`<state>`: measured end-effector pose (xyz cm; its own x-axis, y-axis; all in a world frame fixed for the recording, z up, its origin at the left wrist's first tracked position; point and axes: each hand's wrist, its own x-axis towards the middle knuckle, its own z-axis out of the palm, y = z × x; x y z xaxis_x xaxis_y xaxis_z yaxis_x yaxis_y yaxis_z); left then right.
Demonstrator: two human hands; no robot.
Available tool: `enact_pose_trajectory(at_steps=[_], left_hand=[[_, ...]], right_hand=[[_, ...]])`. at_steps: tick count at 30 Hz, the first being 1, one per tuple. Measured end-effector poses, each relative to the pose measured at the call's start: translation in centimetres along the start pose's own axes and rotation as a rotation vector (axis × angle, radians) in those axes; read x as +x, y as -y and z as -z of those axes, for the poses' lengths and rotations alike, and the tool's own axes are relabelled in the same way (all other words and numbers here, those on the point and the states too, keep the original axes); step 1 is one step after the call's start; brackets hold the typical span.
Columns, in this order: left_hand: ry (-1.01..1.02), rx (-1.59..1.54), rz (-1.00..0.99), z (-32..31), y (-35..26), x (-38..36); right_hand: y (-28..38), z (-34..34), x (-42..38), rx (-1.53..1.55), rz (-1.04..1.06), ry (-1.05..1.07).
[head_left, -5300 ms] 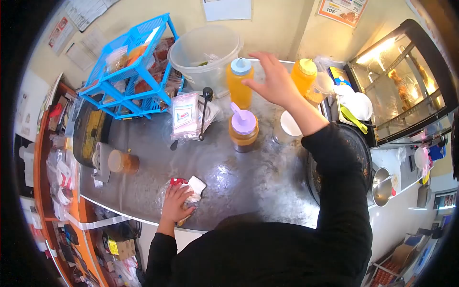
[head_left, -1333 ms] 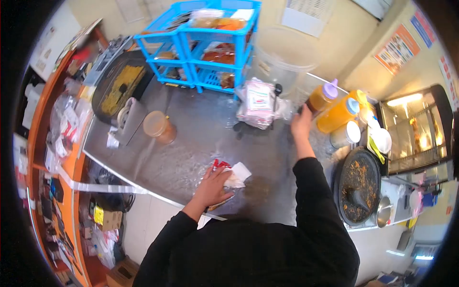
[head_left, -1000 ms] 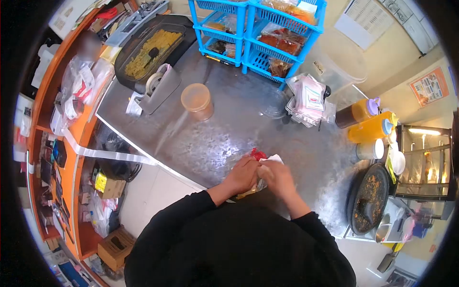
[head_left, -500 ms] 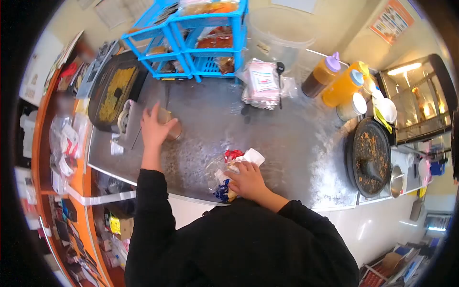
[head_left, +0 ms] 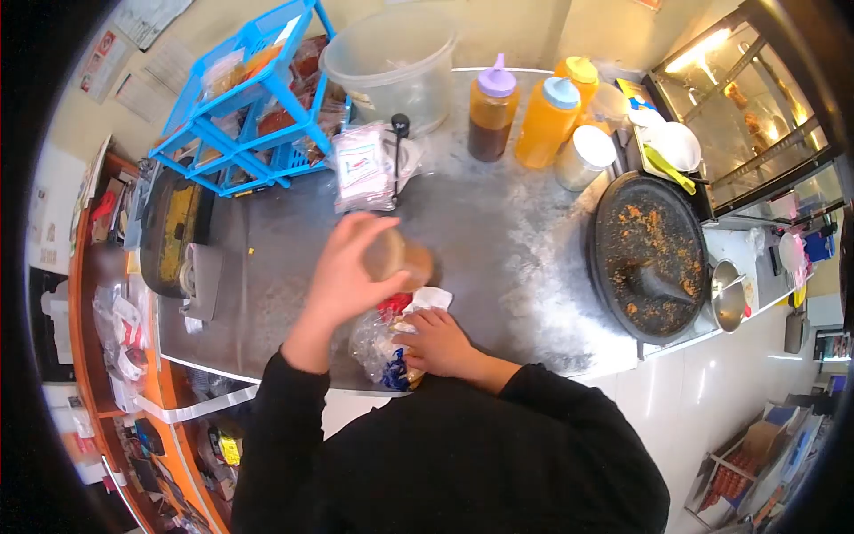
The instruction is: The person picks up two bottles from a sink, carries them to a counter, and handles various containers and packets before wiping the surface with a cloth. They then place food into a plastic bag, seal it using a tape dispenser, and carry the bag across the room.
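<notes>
My left hand [head_left: 351, 271] is above the middle of the metal tabletop, its fingers and thumb curved round a small round jar [head_left: 416, 265]. The jar looks see-through and brownish, and motion blurs it. Lower down, my right hand [head_left: 440, 344] lies with fingers spread over a crumpled clear plastic packet [head_left: 366, 347] with red and blue parts. A piece of white paper or tissue [head_left: 431, 299] sticks out beyond the fingers. What lies under the palm is hidden.
A blue rack [head_left: 258, 111] of packets stands at the back left beside a clear tub [head_left: 391, 76]. Sauce bottles [head_left: 492, 116] line the back. A dark stone mortar [head_left: 614, 267] sits at right, near a lit glass cabinet [head_left: 747, 107]. A tape dispenser [head_left: 205, 280] is at left.
My left hand has carried the jar from beside the tape dispenser rightward to the middle, near the packet. My right hand stays on the packet. The camera view has turned to the right.
</notes>
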<state>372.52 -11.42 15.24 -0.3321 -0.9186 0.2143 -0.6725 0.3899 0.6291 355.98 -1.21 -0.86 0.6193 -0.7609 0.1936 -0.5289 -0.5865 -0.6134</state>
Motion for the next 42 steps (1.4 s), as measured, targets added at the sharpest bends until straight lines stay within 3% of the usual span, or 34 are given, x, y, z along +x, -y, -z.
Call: enact_pose_trajectory(at_steps=[4, 11, 14, 17, 18, 21, 23, 25, 27, 29, 32, 35, 38, 42], left_hand=[[-0.002, 0.047, -0.232, -9.6, -4.8, 7.6], [0.040, 0.061, -0.308, -22.4, -8.7, 16.8], [-0.076, 0.184, -0.378, -24.2, -8.5, 17.3], [-0.178, 0.156, -0.384, -22.3, -9.2, 15.0], [-0.207, 0.118, -0.378, -21.4, -9.6, 13.7], [-0.250, 0.018, -0.296, -18.2, -7.5, 8.1], [-0.371, 0.143, -0.260, -15.0, -5.2, 4.1], [-0.589, 0.261, -0.083, -12.6, -1.6, 0.8], [-0.772, 0.076, 0.171, -9.9, 2.0, -0.9], [-0.884, -0.365, 0.438, -8.2, 8.8, -1.3], [-0.660, -0.875, 0.729, -4.3, 15.0, -0.4], [-0.379, -0.997, 0.835, -2.5, 14.9, 2.3], [-0.190, -1.285, 0.633, -4.0, 20.0, 4.1], [-0.126, -1.361, 0.618, -3.5, 19.6, 5.2]], right_hand=[[-1.4, 1.4, -1.6, 0.032, -0.004, 0.036], [-3.4, 5.5, -4.7, 0.021, -0.084, 0.249], [-4.5, 4.6, -6.2, -0.037, -0.030, 0.067], [-3.7, 6.9, -5.3, -0.013, -0.135, 0.364], [-3.7, 6.5, -5.7, -0.017, -0.117, 0.291], [-4.7, 4.2, -6.1, 0.014, -0.010, -0.004], [-4.3, 4.6, -5.7, 0.031, 0.005, -0.017], [-4.2, 4.5, -5.3, 0.050, -0.006, 0.004], [-4.4, 3.9, -4.6, 0.035, 0.021, 0.035], [-4.2, 3.9, -3.6, 0.033, 0.028, 0.087], [-4.0, 4.0, -2.3, 0.061, 0.037, 0.156], [-3.7, 3.6, -1.0, 0.088, -0.002, 0.205], [-2.8, 2.9, -0.4, 0.085, -0.056, 0.202], [-1.7, 2.4, 0.2, 0.048, -0.132, 0.199]])
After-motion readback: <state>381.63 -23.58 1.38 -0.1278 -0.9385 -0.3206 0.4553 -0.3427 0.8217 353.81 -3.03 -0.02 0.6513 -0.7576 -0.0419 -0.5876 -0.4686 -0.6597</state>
